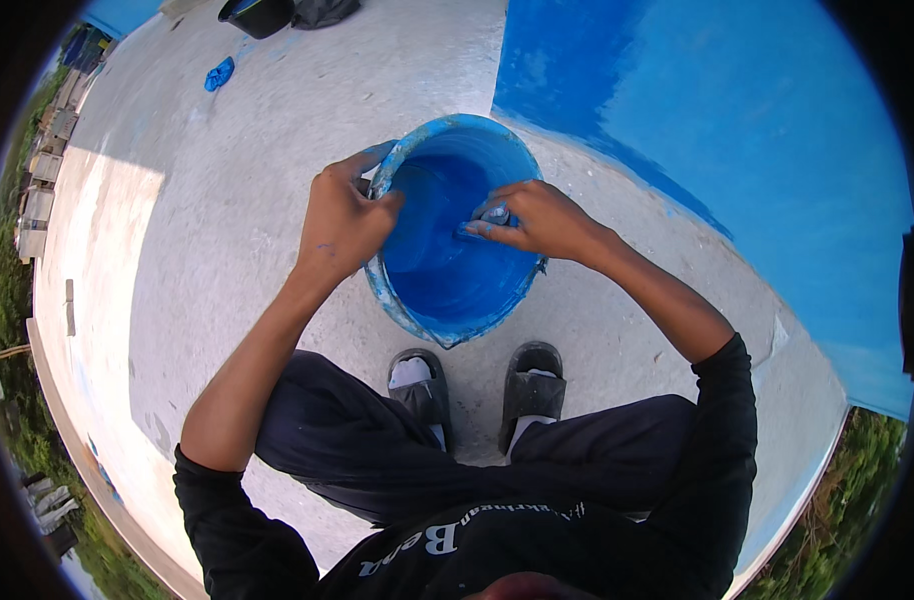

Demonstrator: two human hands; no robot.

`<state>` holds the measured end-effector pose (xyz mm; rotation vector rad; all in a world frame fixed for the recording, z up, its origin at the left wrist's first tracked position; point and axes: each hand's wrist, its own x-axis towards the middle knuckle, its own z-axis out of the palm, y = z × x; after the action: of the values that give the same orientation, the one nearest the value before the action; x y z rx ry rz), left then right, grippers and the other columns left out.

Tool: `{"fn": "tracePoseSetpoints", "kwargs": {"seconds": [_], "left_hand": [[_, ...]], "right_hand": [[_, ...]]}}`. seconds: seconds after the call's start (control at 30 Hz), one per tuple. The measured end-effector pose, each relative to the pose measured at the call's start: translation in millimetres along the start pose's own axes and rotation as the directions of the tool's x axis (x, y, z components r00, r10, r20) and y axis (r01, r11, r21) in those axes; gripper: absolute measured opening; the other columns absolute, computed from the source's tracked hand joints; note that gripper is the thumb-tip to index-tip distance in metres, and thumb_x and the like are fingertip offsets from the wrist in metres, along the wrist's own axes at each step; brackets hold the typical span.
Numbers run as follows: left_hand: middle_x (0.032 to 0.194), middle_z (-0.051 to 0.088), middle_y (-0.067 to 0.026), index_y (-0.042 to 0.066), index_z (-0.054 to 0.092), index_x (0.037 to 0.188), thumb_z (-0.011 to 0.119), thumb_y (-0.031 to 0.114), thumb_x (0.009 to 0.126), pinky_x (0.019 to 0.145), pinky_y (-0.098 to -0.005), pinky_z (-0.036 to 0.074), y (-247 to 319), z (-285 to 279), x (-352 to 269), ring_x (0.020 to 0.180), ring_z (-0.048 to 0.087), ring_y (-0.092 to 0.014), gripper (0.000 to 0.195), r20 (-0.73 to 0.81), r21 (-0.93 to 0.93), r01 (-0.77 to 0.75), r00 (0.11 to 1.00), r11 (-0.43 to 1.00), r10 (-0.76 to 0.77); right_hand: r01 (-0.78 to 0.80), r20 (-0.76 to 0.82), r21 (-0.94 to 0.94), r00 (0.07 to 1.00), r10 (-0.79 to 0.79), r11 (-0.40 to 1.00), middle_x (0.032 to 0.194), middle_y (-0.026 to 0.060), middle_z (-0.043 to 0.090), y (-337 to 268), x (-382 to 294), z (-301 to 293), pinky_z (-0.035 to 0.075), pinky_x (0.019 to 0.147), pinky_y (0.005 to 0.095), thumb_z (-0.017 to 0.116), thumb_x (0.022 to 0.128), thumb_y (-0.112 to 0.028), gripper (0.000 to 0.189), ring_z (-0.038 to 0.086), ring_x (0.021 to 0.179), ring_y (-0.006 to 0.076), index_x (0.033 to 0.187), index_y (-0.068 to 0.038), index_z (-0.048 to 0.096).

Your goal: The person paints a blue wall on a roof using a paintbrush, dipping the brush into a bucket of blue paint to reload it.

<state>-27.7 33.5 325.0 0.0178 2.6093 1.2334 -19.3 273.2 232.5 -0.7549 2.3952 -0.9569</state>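
A paint-crusted bucket stands on the concrete floor in front of my feet, its inner wall coated in blue. Blue paint lies inside it. My left hand grips the left side of the rim, thumb inside and fingers outside. Over the right part of the opening, my right hand is closed around a small paint-smeared tool. The tool's lower end merges with the blue, so its kind cannot be told. Blue stains mark both hands.
A blue-painted wall rises at the right, with a darker patch. Farther off are a black tub, dark cloth or a bag and a crumpled blue item. A low ledge borders the floor at left.
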Motion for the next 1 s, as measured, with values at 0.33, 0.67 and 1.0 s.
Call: {"fn": "tracePoseSetpoints", "kwargs": {"seconds": [0.33, 0.67, 1.0], "left_hand": [[0.076, 0.071, -0.0192, -0.007, 0.066, 0.120, 0.061, 0.007, 0.075, 0.060, -0.0311, 0.052, -3, 4, -2, 0.060, 0.066, -0.019, 0.047, -0.061, 0.049, -0.037, 0.997, 0.998, 0.040], [0.070, 0.069, -0.0185, -0.007, 0.067, 0.118, 0.062, 0.007, 0.075, 0.055, -0.0315, 0.051, -6, 5, -8, 0.054, 0.063, -0.018, 0.046, -0.144, 0.027, -0.081, 0.986, 0.996, 0.084], [0.064, 0.067, -0.0154, -0.008, 0.066, 0.120, 0.061, 0.006, 0.076, 0.051, -0.0296, 0.048, -4, 2, -12, 0.050, 0.061, -0.016, 0.046, -0.160, 0.023, -0.064, 0.985, 0.998, 0.067]], "right_hand": [[0.072, -0.055, -0.082, 0.996, -0.076, 0.994, 0.107, 0.0154, 0.070, -8, 8, 49, 0.057, 0.079, 0.0413, 0.065, 0.094, -0.033, 0.032, 0.069, 0.089, 0.0329, 0.109, -0.007, 0.075], [0.103, -0.264, -0.114, 0.956, -0.130, 0.988, 0.097, 0.0191, 0.070, -1, 14, 55, 0.056, 0.072, 0.0425, 0.065, 0.095, -0.030, 0.033, 0.069, 0.078, 0.0338, 0.103, 0.001, 0.074], [0.076, -0.356, -0.187, 0.924, -0.140, 0.979, 0.102, 0.0195, 0.071, -7, 26, 50, 0.056, 0.072, 0.0397, 0.065, 0.095, -0.029, 0.032, 0.070, 0.082, 0.0330, 0.106, 0.000, 0.074]]}}
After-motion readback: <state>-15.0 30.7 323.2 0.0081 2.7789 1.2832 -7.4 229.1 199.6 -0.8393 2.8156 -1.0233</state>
